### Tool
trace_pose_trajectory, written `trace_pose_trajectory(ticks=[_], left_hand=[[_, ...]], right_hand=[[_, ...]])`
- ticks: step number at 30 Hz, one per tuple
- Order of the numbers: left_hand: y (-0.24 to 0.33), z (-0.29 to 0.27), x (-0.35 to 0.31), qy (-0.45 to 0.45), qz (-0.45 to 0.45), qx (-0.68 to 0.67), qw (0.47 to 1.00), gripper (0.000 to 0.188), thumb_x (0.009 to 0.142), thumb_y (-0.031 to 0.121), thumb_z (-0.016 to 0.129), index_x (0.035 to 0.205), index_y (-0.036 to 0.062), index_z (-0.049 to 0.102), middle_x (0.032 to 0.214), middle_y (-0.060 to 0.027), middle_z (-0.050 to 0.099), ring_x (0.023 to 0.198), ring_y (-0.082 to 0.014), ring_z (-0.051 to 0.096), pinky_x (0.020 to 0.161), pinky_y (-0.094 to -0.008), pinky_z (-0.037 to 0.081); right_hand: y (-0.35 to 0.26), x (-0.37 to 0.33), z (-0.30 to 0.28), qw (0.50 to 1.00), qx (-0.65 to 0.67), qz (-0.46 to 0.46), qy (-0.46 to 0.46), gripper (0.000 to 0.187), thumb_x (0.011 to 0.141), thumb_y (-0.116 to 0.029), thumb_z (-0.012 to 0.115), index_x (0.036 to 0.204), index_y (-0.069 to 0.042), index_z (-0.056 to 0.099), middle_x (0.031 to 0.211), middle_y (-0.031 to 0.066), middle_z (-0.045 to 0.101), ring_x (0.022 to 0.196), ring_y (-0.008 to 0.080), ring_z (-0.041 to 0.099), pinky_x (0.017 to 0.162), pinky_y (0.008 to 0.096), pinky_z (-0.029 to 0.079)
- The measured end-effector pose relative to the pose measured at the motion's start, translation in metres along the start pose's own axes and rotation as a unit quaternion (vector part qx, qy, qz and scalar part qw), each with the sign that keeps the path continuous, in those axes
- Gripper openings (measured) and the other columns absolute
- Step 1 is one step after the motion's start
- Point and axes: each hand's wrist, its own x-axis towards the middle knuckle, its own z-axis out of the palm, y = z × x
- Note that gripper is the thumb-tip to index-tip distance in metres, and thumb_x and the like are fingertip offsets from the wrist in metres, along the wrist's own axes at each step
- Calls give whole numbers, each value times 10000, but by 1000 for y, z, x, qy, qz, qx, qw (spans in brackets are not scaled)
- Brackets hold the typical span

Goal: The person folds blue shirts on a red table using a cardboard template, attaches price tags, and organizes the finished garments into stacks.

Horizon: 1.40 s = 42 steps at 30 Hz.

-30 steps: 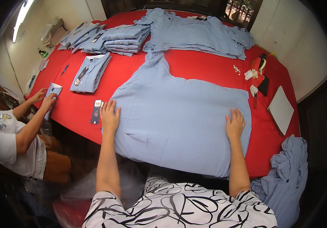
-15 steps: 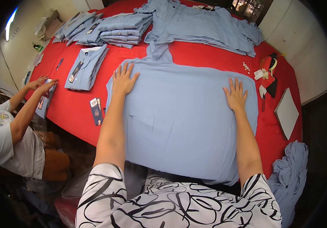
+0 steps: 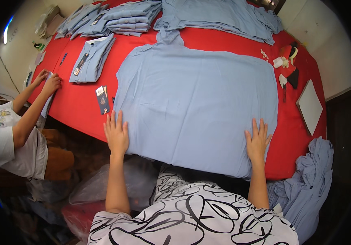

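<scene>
A light blue shirt [image 3: 196, 110] lies spread over the red table in front of me, its near edge hanging slightly past the table's front. My left hand [image 3: 117, 134] rests at the shirt's near left edge, fingers spread. At the near right part of the cloth, my right hand [image 3: 258, 141] lies flat with its fingers apart. Neither hand grips anything. Dark blue hang tags [image 3: 103, 100] lie on the table just beyond my left hand. A few faint creases run through the middle of the shirt.
Folded shirts [image 3: 128, 18] are stacked at the far left, with one folded shirt [image 3: 92, 59] nearer. More shirts [image 3: 220, 18] lie flat at the back. A white board [image 3: 309, 107] and small scissors [image 3: 283, 87] sit right. Crumpled cloth [image 3: 312, 179] hangs lower right. A co-worker [image 3: 20, 134] handles cloth at left.
Both my hands have slid toward me, from the upper part of the shirt to its near part. My view has shifted slightly. The co-worker's hands have moved on their cloth.
</scene>
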Motion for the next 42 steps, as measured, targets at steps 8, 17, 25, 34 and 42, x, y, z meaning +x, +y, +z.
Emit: trace_pose_trajectory(ticks=[8,17,25,34,42], left_hand=[[-52,6,9,97,-25,-127,987,504,913,195,653,1337,-40,515,1310,-248,555,1215,-379,522,1029,-426,411],[-58,-11,-44,89,-162,-213,959,286,939,279,649,946,4,574,863,-123,576,821,-261,542,799,-388,452],[-66,-3,-22,135,-174,-219,951,226,868,83,665,1051,19,548,958,-169,619,908,-323,610,808,-387,475],[26,15,41,124,70,-119,983,356,861,66,632,1216,44,613,1422,-154,470,1365,-390,369,1117,-499,318],[20,44,140,-31,30,-56,997,650,936,463,528,1488,143,403,1585,-156,272,1476,-336,208,1208,-485,135]], right_hand=[[66,-25,-6,984,140,-8,105,483,951,-255,598,1385,-65,503,1480,196,401,1386,372,344,1144,483,263],[84,-113,-41,974,164,117,-102,372,882,-227,682,1098,47,556,1050,207,599,1001,392,564,863,438,452],[113,-135,6,888,405,216,8,377,853,-73,689,1165,3,491,1005,142,567,949,265,567,892,356,445],[29,-21,-29,988,128,-3,85,673,877,-165,662,1470,-65,362,1529,189,336,1421,384,289,1165,529,198],[3,75,21,995,-44,91,-7,619,997,-455,462,1536,-194,307,1620,92,210,1497,311,147,1192,540,96]])
